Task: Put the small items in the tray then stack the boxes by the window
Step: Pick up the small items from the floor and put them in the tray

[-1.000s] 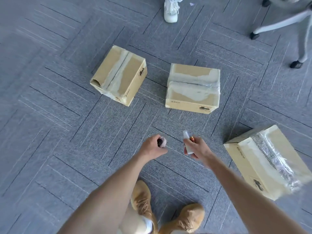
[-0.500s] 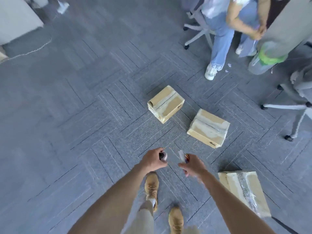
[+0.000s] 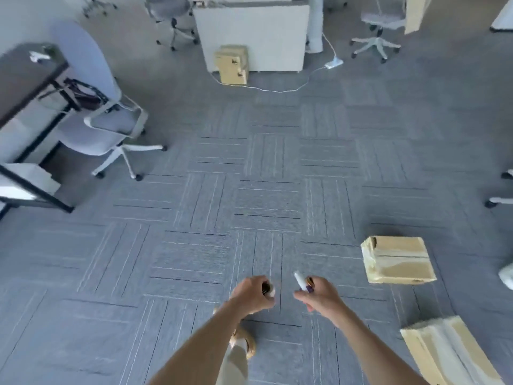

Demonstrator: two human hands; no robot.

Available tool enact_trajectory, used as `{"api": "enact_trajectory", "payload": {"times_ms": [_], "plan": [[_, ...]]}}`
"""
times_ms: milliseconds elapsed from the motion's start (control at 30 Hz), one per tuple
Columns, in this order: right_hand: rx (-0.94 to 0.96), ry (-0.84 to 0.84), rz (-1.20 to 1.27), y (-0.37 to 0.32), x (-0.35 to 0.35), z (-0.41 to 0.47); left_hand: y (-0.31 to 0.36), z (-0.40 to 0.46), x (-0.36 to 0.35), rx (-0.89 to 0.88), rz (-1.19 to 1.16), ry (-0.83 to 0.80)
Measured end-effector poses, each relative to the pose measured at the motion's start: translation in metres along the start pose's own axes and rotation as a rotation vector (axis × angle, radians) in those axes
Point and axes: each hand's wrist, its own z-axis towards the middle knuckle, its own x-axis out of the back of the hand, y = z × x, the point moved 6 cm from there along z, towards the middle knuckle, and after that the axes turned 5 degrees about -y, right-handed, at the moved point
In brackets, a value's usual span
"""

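My left hand (image 3: 251, 294) grips a small dark and white item (image 3: 268, 289) in its curled fingers. My right hand (image 3: 322, 297) holds a white tube-like item (image 3: 299, 280) together with a small orange and purple thing. Both hands hang over the grey carpet in front of me. A taped cardboard box (image 3: 397, 259) lies on the floor to the right of my right hand. A second taped box (image 3: 447, 354) sits at the lower right corner. Far ahead, two stacked boxes (image 3: 232, 63) stand against a white cabinet. No tray is in view.
A grey office chair (image 3: 102, 118) and a dark desk (image 3: 25, 79) stand at the left. The white cabinet (image 3: 252, 34) is at the back, with a white cable (image 3: 277, 88) and power strip on the floor. More chairs stand at the back and right edge.
The view has swung up and to the left. The boxes that lay ahead now lie at the right. Desk, chair and cabinet came into view. Both hands keep their items.
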Motion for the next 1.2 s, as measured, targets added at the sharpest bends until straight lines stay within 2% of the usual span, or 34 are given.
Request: {"api": "enact_trajectory", "payload": {"times_ms": [167,267,433,667,833,967,1200], "plan": [[0.034,-0.173,-0.221,-0.138,-0.081,0.09,-0.116,0.004,0.103,0.15,-0.116,0.115],[0.046,-0.227,-0.27,-0.22,-0.128,0.143,-0.186,0.011,0.173,0.241,-0.235,0.202],[0.069,-0.31,-0.366,-0.347,-0.198,0.21,-0.278,0.01,0.283,0.294,-0.357,0.28],[0.154,-0.392,-0.515,-0.521,-0.285,0.3,-0.399,0.01,0.426,0.407,-0.454,0.42],[0.237,-0.47,-0.558,-0.644,-0.35,0.388,-0.486,0.029,0.535,0.514,-0.552,0.531],[0.296,-0.535,-0.563,-0.755,-0.401,0.468,-0.543,0.039,0.646,0.582,-0.64,0.684],[0.406,-0.63,-0.599,-0.954,-0.487,0.542,-0.635,0.04,0.804,0.674,-0.763,0.823]]}}
